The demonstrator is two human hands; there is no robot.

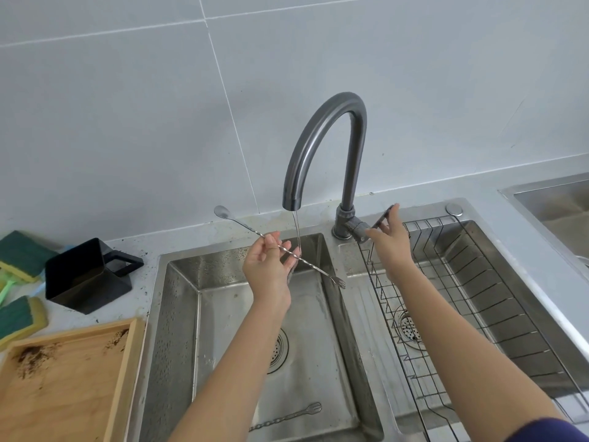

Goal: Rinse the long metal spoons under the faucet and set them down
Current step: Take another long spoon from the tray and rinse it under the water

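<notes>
My left hand (271, 269) pinches a long twisted metal spoon (245, 225) by its middle, held level over the left sink basin (178, 314). Its bowl points left toward the wall and its small fork end (340, 283) points right. A thin stream of water (297, 228) runs from the curved faucet (322, 129) onto the spoon's shaft beside my fingers. My right hand (387, 239) grips the faucet lever (382, 215) at the faucet's base. A second long spoon (287, 417) lies on the basin floor near the front.
A wire rack (478, 282) fills the right basin. On the counter to the left stand a black square cup (86, 275), green-yellow sponges (22, 253) and a wooden tray (73, 378) with brown crumbs. Another sink (557, 202) shows at far right.
</notes>
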